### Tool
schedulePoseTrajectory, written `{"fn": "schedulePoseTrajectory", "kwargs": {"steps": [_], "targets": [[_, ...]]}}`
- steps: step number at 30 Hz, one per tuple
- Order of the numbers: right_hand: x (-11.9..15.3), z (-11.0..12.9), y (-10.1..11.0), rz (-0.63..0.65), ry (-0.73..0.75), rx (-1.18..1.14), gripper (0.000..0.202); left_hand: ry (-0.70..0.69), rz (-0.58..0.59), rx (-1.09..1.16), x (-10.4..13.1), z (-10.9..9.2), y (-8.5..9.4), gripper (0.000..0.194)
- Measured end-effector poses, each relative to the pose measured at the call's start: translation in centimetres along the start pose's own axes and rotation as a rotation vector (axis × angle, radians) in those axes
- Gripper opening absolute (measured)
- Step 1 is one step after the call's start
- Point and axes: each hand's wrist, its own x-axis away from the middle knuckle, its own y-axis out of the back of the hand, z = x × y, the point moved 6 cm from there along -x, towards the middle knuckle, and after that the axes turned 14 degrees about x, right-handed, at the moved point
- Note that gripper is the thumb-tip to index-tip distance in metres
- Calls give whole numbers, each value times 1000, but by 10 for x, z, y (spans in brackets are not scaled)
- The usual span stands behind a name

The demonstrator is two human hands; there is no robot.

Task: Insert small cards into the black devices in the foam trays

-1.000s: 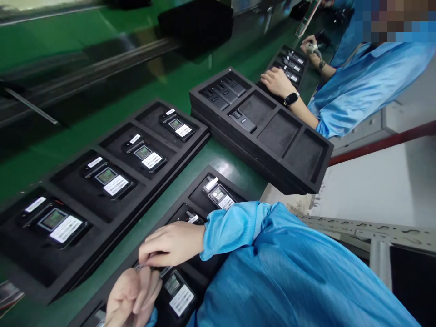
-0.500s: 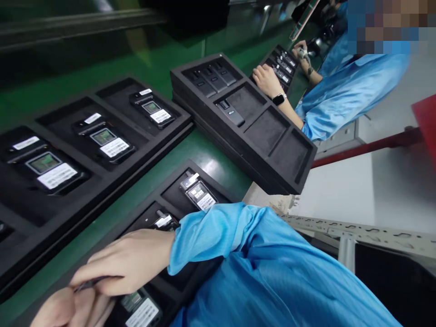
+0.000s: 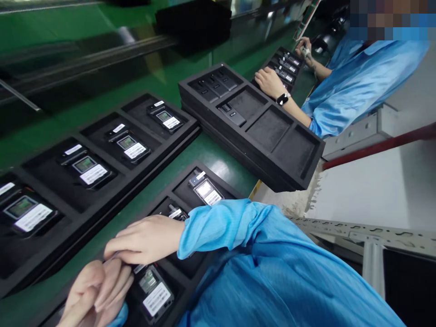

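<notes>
My right hand (image 3: 145, 240) comes in from the right in a blue sleeve, its fingers bent and pinched against my left hand (image 3: 102, 288). The left hand is closed, fingers curled, at the lower left. What sits between the fingertips is mostly hidden. Both hands are over a black foam tray (image 3: 136, 213). Just below the right hand, a black handheld device (image 3: 155, 295) with a white barcode label and an open recess lies in that tray. Farther up the tray lie a second device (image 3: 177, 212), partly covered by my wrist, and a third device (image 3: 206, 188).
Another foam tray (image 3: 116, 184) on the left holds several similar devices. Stacked trays (image 3: 250, 152) behind hold black battery-like packs (image 3: 231, 114). A co-worker's hand (image 3: 270, 81) rests by a further filled tray (image 3: 286, 68). A metal rail (image 3: 340, 227) runs at right.
The view has shifted, so the trays appear farther right. Both hands stay together and now show higher and farther right, uncovering more of the device below. A dark piece between the fingers is less visible.
</notes>
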Motion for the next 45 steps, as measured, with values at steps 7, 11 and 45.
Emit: {"fn": "schedulePoseTrajectory", "kwargs": {"steps": [7, 11, 45], "targets": [[1, -2, 8, -40, -14, 59, 35, -152, -178, -169, 2, -14, -26, 39], [6, 0, 11, -159, -17, 94, 29, -178, 2, -127, 0, -12, -47, 34], [29, 99, 54, 171, 173, 520, 20, -1072, -326, 187, 191, -73, -13, 46]]}}
